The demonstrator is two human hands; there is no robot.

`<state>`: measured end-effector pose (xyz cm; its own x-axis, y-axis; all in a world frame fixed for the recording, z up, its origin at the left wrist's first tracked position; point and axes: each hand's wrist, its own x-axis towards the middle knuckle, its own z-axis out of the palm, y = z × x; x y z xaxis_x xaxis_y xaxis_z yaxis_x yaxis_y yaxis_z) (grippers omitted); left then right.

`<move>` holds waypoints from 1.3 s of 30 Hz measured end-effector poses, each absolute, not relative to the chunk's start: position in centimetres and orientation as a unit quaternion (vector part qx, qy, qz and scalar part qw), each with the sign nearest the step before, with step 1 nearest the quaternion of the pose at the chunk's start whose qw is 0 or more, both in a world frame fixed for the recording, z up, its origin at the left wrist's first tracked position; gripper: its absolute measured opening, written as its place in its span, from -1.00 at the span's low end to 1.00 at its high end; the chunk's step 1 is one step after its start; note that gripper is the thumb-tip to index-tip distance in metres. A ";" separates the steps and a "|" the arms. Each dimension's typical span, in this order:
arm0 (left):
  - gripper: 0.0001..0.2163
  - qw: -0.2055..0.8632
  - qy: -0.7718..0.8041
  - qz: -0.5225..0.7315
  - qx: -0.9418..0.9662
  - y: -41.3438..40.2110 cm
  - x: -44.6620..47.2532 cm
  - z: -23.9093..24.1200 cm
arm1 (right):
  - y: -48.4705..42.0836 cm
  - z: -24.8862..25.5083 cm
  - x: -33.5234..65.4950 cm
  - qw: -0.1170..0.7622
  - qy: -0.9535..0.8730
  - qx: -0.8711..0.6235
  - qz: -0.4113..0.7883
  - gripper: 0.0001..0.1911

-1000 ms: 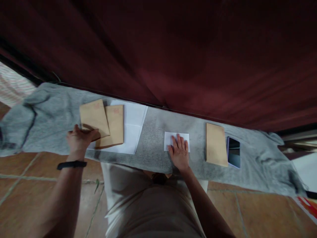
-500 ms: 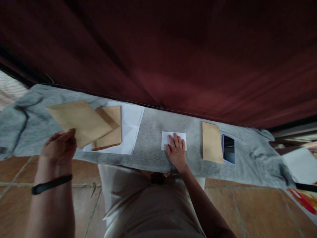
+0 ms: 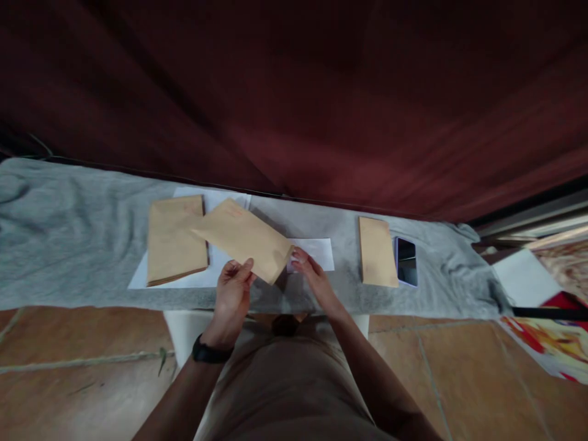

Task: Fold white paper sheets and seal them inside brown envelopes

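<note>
A tan paper envelope [image 3: 243, 236] is tilted above the table in my left hand [image 3: 235, 285], whose thumb and fingers pinch its lower edge. At the envelope's right end is my right hand [image 3: 312, 269], its fingers bent and a little apart. The fingertips meet or nearly meet the envelope's end; whether they press on it I cannot tell. Beneath and beside those fingers lies a small white sheet of paper [image 3: 319, 252], partly covered. On the left, a stack of tan envelopes [image 3: 177, 242] rests on larger white paper [image 3: 138, 277].
Another tan envelope [image 3: 378, 251] lies right of my hands, beside a phone [image 3: 407, 262] with a purple edge. Grey cloth [image 3: 82, 245] covers the narrow table. A dark red curtain [image 3: 294, 110] hangs along its back edge. White and red printed items [image 3: 551, 343] sit at far right.
My left hand has brought the envelope rightward from above the stack to the middle. My right hand has lifted from lying flat on the small white sheet and moved to the envelope's end.
</note>
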<state>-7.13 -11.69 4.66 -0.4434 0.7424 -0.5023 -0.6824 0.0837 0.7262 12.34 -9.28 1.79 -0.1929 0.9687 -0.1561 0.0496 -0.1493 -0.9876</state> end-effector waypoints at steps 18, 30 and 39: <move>-0.69 0.627 0.486 0.608 -0.034 -12.5 -4.7 5.0 | -9.5 3.8 11.7 0.438 -0.321 -0.475 0.693 -0.76; -0.80 0.681 0.472 0.558 -0.046 -13.3 -5.1 5.2 | -9.7 5.5 13.3 0.401 -0.328 -0.373 0.770 -0.65; -0.77 0.688 0.476 0.548 -0.003 -13.7 -4.9 5.0 | -9.7 5.0 13.7 0.384 -0.373 -0.406 0.741 -0.74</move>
<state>-4.86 -13.74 5.01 -0.0546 0.7514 -0.6576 -0.7565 0.3987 0.5184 13.68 -9.74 4.99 -0.3758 0.8716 -0.3148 -0.2657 -0.4268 -0.8644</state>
